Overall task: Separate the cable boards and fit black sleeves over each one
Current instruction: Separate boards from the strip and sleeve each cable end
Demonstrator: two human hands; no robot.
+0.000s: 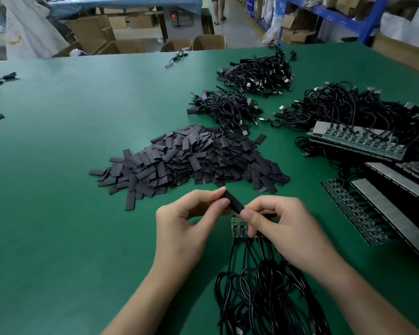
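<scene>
Sleeve (233, 202): we judge it light, soft, easily flattened; held just above the board (239, 227).
Left hand (186, 223): pinches the far end.
Right hand (283, 226): pinches the near end.
Board: small, stiff, on its cable (231, 257); best taken by the edges.

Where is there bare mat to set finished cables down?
The green mat has a wide bare patch left of the sleeve pile and the left hand. Crowded: the right side, with cable bundles and board strips, and loose cables below the right hand.
</scene>
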